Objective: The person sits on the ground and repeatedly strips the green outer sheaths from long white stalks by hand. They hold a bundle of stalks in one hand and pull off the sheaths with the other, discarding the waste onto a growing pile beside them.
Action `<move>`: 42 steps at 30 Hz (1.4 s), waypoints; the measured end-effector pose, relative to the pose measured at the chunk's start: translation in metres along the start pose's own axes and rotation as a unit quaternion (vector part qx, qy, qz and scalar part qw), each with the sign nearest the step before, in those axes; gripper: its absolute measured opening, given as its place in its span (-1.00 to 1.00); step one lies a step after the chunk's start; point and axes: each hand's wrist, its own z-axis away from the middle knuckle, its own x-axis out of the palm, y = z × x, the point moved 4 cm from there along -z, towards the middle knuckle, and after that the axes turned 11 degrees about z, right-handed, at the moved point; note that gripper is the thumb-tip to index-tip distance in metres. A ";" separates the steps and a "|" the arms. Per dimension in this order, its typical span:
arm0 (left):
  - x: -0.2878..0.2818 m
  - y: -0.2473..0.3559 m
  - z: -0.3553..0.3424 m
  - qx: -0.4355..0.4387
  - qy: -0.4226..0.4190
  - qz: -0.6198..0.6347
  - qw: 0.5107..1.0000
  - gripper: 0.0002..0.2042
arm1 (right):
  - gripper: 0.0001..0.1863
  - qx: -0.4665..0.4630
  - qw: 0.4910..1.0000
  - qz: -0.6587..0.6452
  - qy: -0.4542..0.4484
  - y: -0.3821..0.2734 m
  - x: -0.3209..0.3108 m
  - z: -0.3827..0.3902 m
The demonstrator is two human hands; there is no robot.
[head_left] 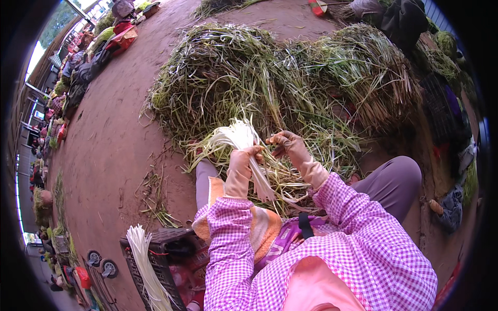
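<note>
My left hand (243,161), in a tan glove, is wrapped round a bundle of long white-stemmed greens (238,135). Its pale ends fan out above the fist, and the rest hangs below over my lap. Just to the right, my right hand (289,147), also gloved and stained dark at the fingers, is closed in a pinch; whatever is between the fingertips is too small to make out. Beyond both hands rises a large heap of green stalks (223,78). Loose pale leaves (290,189) lie between my knees under the hands.
At lower left a dark plastic crate (142,264) carries another white-stemmed bunch (145,259) on its edge. An orange-striped towel (267,228) covers my lap. A second stalk pile (363,72) stands far right. Small wheels (109,268) sit on the dirt floor (111,155) left of the crate.
</note>
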 end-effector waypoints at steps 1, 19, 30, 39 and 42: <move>0.000 -0.001 -0.001 0.003 0.003 -0.011 1.000 -0.81 | -0.65 0.045 0.999 0.017 0.018 0.004 0.000 -0.005; -0.010 0.036 0.016 0.109 0.100 -0.084 0.986 -0.82 | -0.84 0.170 0.906 0.350 -0.169 0.024 0.022 -0.005; -0.001 0.058 -0.002 0.127 -0.102 0.388 0.907 -0.55 | -0.65 0.179 0.920 0.291 0.192 0.080 -0.089 -0.127; -0.012 0.058 -0.007 0.157 -0.012 0.372 0.915 -0.64 | -0.49 0.142 0.753 0.643 0.015 0.062 -0.062 -0.165; -0.015 0.058 -0.006 0.155 -0.042 0.382 0.910 -0.63 | -0.49 -0.130 0.785 0.604 0.040 0.007 -0.040 -0.126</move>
